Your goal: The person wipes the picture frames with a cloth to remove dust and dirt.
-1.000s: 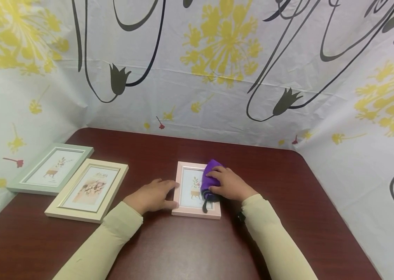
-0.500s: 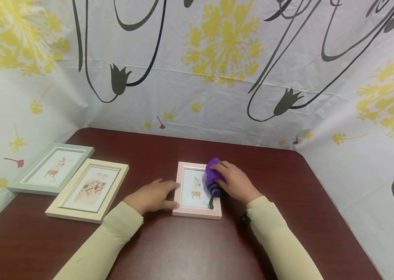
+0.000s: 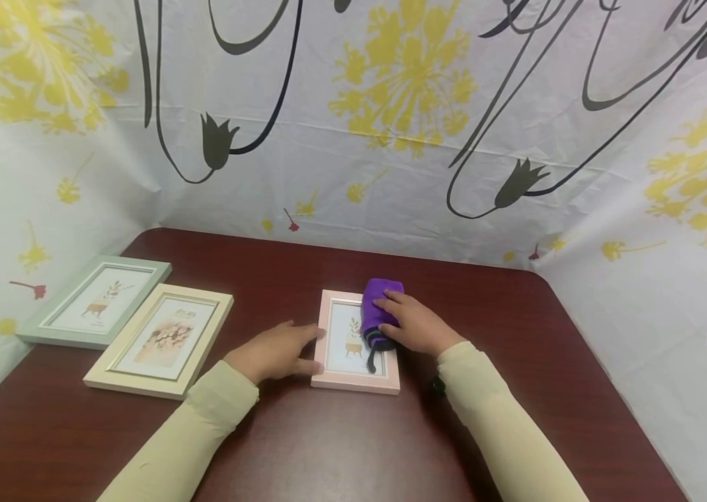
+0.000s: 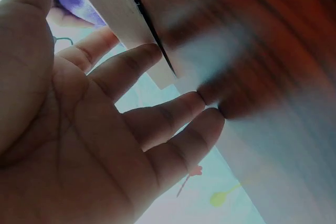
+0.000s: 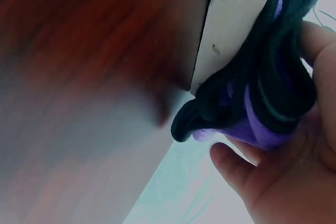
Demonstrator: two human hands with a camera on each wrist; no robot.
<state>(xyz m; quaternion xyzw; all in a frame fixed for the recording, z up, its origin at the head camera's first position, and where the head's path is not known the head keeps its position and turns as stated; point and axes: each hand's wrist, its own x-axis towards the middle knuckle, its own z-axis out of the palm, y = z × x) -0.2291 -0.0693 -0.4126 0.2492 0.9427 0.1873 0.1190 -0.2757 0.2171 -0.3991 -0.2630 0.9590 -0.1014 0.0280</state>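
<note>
A pink picture frame (image 3: 355,383) lies flat on the dark red-brown table, with a drawing of a plant in a pot behind its glass. My left hand (image 3: 275,351) rests at its left edge, thumb and fingertips touching the border. In the left wrist view, the fingers (image 4: 163,121) stretch out loosely, some reaching the tabletop. My right hand (image 3: 416,324) holds a folded purple cloth (image 3: 376,307) with dark trim against the frame's right side. Seen from the right wrist, the bunched cloth (image 5: 262,98) sits between thumb and fingers, overlapping the frame's side (image 5: 231,30).
To the left, a cream picture frame (image 3: 99,376) lies beside a pale green one (image 3: 65,338). Behind the table (image 3: 303,446) hangs a white sheet (image 3: 303,104) printed with yellow flowers and dark stems, which also runs along both sides.
My right hand shifts the cloth rightward toward the frame's edge, then back left over the glass. The left hand and the frames stay where they were.
</note>
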